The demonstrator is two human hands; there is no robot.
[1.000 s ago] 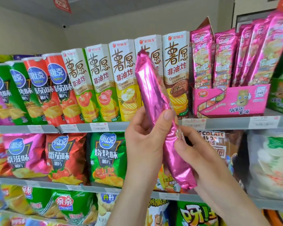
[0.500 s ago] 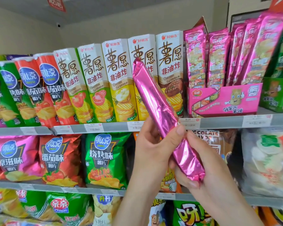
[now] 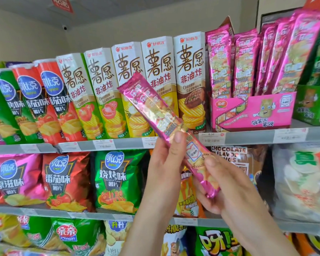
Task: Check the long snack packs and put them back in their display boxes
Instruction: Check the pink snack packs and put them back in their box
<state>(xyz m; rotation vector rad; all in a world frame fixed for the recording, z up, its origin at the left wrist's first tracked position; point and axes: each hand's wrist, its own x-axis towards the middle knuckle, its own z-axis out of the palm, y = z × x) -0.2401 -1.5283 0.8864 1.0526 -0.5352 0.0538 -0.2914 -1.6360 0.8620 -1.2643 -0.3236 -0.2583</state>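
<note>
While the left hand (image 3: 164, 170) and right hand (image 3: 227, 185) pinch the pink pack (image 3: 151, 106), they hide some print.

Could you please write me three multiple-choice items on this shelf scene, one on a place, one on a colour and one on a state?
1. Where does the pink display box stand? A) upper shelf, right of the tall cartons; B) bottom shelf; C) floor.
2. What colour is the held long pack mostly? A) green; B) pink; C) blue.
3. That pack is: A) lying on a shelf; B) in one hand; C) in both hands, tilted.
Answers: 1 A, it sits beside the cartons; 2 B, its foil is pink; 3 C, left hand and right hand both grip it.
</note>
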